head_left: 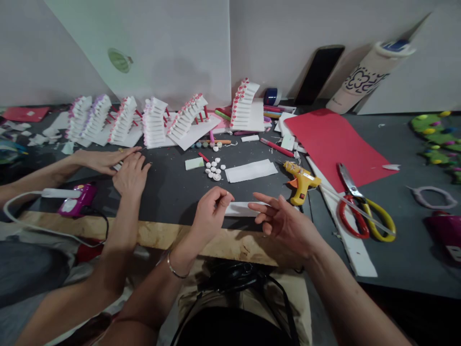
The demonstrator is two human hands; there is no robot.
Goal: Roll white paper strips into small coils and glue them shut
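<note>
My left hand (pixel 212 210) is curled in a pinch on the left end of a narrow white foam strip (pixel 242 208) just above the table's front edge. My right hand (pixel 283 220) holds the strip's right end, thumb and fingers partly stretched around it. The strip lies level between the two hands. A yellow glue gun (pixel 301 181) stands just beyond my right hand. Small white foam discs (pixel 214 170) and a white sheet (pixel 251 170) lie a little farther back on the dark table (pixel 173 187).
Another person's two hands (pixel 120 166) rest on the table at left, near a pink glue gun (pixel 77 199). Several white stepped foam models (pixel 154 120) line the back. Red paper (pixel 331 144), red-and-yellow scissors (pixel 363 211), a long white strip (pixel 355 240) and a leaning phone (pixel 319 72) are at right.
</note>
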